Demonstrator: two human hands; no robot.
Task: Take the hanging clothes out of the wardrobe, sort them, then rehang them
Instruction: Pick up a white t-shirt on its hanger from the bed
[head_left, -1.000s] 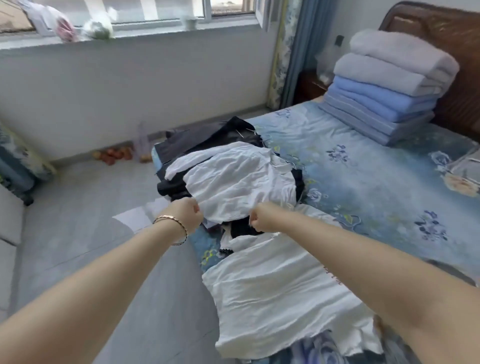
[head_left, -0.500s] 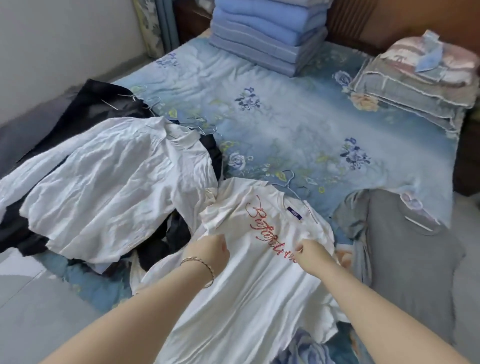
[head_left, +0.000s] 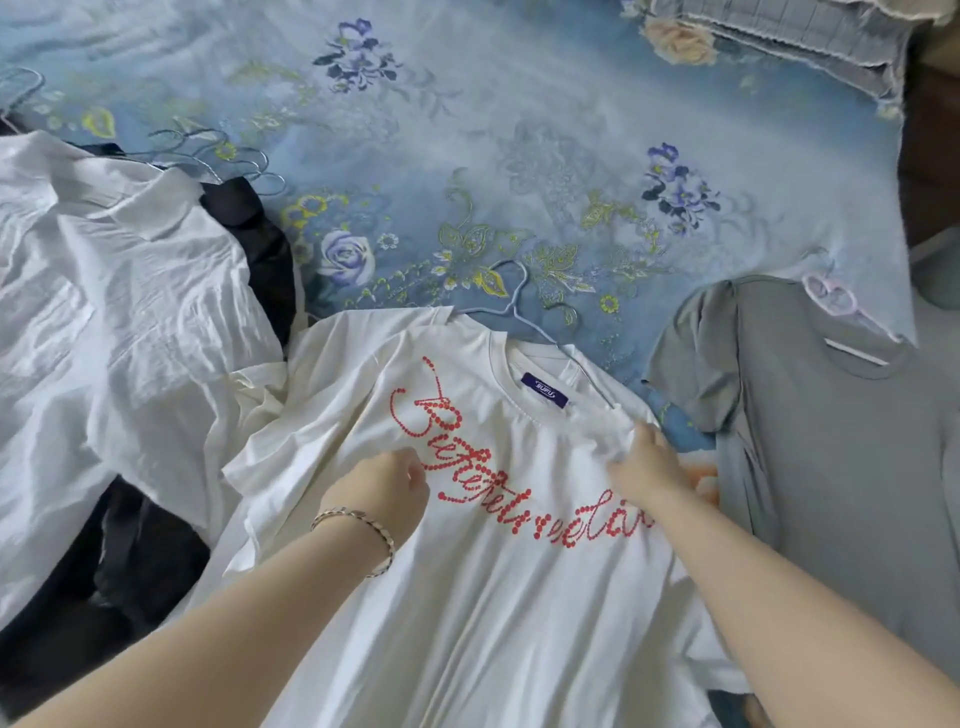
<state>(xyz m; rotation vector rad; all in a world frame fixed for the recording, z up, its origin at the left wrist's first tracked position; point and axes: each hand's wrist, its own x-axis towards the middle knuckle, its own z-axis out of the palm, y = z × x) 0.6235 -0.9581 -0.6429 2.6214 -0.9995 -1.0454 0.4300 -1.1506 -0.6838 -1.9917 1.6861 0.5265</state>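
A white T-shirt (head_left: 498, 597) with red beaded script lies flat on the bed, on a blue wire hanger (head_left: 511, 296) whose hook sticks out above the collar. My left hand (head_left: 382, 493), wearing a bracelet, pinches the cloth at the chest beside the lettering. My right hand (head_left: 644, 462) grips bunched fabric at the shirt's right shoulder. A crumpled white shirt (head_left: 119, 312) lies to the left on top of dark clothes (head_left: 130, 566). A grey T-shirt (head_left: 841, 452) on a pink hanger (head_left: 831, 301) lies to the right.
The blue floral bedspread (head_left: 519, 130) stretches beyond the clothes. Several wire hangers (head_left: 208, 150) poke out of the left pile. Folded grey bedding (head_left: 800, 36) sits at the top right, near the bed's edge.
My view dropped and closed in from the room to the bed. Both hands moved from the crumpled white shirt to the lettered T-shirt and have spread it flatter, the right hand shifting up to the shoulder.
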